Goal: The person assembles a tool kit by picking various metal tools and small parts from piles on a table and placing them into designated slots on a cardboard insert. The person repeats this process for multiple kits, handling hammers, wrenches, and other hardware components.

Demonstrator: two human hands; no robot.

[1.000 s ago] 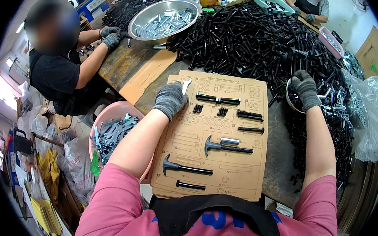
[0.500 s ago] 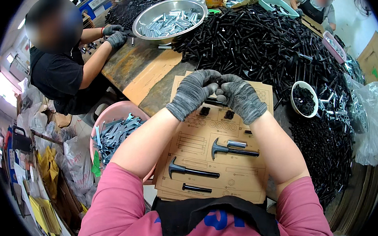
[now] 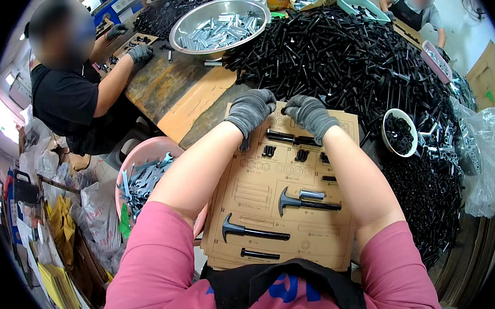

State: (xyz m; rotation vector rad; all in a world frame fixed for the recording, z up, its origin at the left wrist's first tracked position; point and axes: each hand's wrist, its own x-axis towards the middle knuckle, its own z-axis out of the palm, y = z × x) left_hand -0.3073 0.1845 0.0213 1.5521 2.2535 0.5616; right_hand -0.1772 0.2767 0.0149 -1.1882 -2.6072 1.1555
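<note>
My left hand (image 3: pixel 252 112), in a grey knit glove, is over the upper left of a printed cardboard sheet (image 3: pixel 257 205), its fingers curled closed. What they hold, if anything, is hidden. An open-end wrench (image 3: pixel 245 143) lies just below that wrist. My right hand (image 3: pixel 312 117), gloved alike, is closed in a pinch at the sheet's top; a small dark bit shows at its fingertips, too small to name. On the sheet lie two black hook-headed pieces (image 3: pixel 255 228) (image 3: pixel 308 201), a black bolt (image 3: pixel 260 253), a silver tube (image 3: pixel 312 194), long black rods (image 3: pixel 292 137) and small black clusters (image 3: pixel 268 151).
Beyond the sheet rises a big heap of black bolts (image 3: pixel 309 47). A steel bowl (image 3: pixel 223 50) holds silver tubes. A pink tub (image 3: pixel 122 169) of wrenches stands left, a white bowl (image 3: pixel 401 150) of black rings right. Co-workers (image 3: pixel 65 92) (image 3: pixel 415 5) sit at far left and far right.
My hands have moved apart from where they met above the sheet, uncovering the long rods and the wrench. The left co-worker's hands have moved back left, and a cardboard piece now shows there.
</note>
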